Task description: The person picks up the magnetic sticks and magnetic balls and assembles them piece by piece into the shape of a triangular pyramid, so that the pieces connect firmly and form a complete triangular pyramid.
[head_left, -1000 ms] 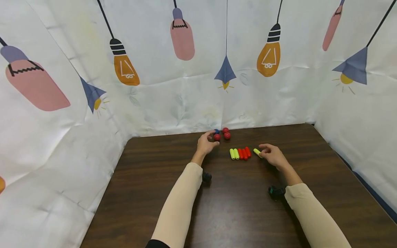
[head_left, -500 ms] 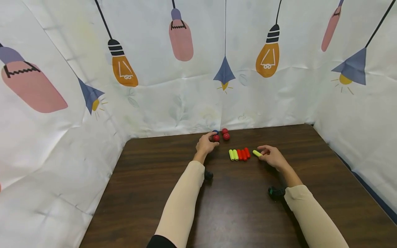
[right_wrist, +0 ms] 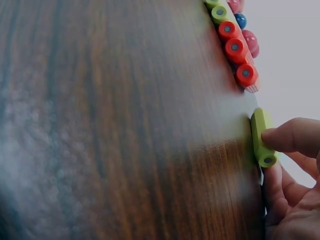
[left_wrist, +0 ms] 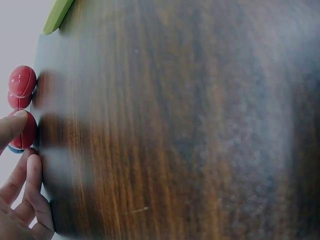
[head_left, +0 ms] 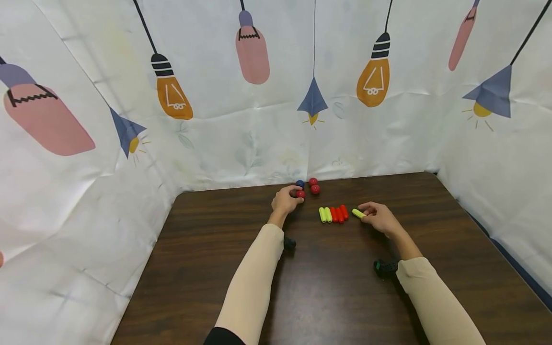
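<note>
My left hand (head_left: 285,200) is at the far side of the table, thumb and index finger pinching a red ball (head_left: 300,194). In the left wrist view the thumb lies on that red ball (left_wrist: 26,131). A blue ball (head_left: 300,183) sits just behind it, and two more red balls (head_left: 315,189) stand to the right. My right hand (head_left: 380,218) pinches a yellow-green stick (head_left: 357,213) between thumb and fingers. The right wrist view shows the thumb on the side of this stick (right_wrist: 261,137), whose end has a grey dot.
Between the hands, two yellow-green sticks (head_left: 325,214) and three red sticks (head_left: 339,213) lie side by side in a row. The brown wooden table (head_left: 327,287) ends at a white patterned cloth (head_left: 267,139) behind and at both sides.
My left fingers have closed on the red ball, and the blue ball shows more behind them. My right fingers have closed on the yellow-green stick, which has shifted very slightly.
</note>
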Demonstrator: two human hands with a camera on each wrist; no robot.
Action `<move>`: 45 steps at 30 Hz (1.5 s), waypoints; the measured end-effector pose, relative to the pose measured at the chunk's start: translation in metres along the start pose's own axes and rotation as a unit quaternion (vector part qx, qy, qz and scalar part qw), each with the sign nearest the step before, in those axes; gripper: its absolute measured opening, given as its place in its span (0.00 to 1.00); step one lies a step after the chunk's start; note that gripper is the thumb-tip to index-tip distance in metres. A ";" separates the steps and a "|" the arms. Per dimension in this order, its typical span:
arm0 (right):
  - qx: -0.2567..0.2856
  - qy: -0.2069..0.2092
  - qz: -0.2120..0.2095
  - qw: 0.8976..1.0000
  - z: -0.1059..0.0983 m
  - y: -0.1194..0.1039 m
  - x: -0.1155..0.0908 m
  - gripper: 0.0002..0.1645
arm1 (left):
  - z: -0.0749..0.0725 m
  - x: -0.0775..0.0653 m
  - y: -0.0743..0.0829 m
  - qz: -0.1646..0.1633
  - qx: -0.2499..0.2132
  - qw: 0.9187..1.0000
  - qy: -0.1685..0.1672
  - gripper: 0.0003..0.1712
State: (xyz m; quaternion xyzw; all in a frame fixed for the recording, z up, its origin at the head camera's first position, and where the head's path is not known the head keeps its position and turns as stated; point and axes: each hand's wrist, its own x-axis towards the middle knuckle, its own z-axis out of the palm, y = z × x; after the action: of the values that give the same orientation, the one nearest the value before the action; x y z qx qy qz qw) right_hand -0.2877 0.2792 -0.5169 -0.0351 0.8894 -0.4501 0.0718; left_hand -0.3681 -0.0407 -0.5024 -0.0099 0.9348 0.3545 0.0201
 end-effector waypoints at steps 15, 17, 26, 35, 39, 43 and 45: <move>0.032 0.015 -0.018 0.999 -0.005 0.002 -0.001 0.22 | -0.009 -0.011 -0.023 0.060 -0.105 0.993 -0.010 0.20; 0.036 0.019 -0.022 0.999 -0.006 0.003 -0.001 0.22 | -0.013 -0.017 -0.026 0.072 -0.128 0.989 -0.012 0.21; 0.045 0.018 -0.034 0.998 -0.010 0.008 -0.006 0.22 | -0.029 -0.050 -0.034 0.105 -0.185 0.977 -0.018 0.21; 0.072 0.002 -0.060 0.996 -0.013 -0.005 -0.021 0.25 | -0.043 -0.079 -0.034 0.131 -0.212 0.968 0.013 0.23; 0.088 -0.008 -0.091 0.992 -0.008 -0.017 -0.026 0.24 | -0.043 -0.088 -0.036 0.132 -0.228 0.964 0.021 0.22; 0.105 -0.024 -0.111 0.988 0.003 -0.029 -0.028 0.22 | -0.040 -0.096 -0.036 0.125 -0.236 0.964 0.015 0.22; 0.113 -0.033 -0.119 0.986 0.009 -0.035 -0.028 0.20 | -0.038 -0.099 -0.036 0.124 -0.239 0.963 0.010 0.21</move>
State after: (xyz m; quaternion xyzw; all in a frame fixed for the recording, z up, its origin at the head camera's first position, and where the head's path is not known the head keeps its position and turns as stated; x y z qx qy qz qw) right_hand -0.2582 0.2546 -0.4913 -0.1475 0.8194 -0.5516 0.0509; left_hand -0.2687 -0.0926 -0.4938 0.0980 0.8170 0.5671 -0.0361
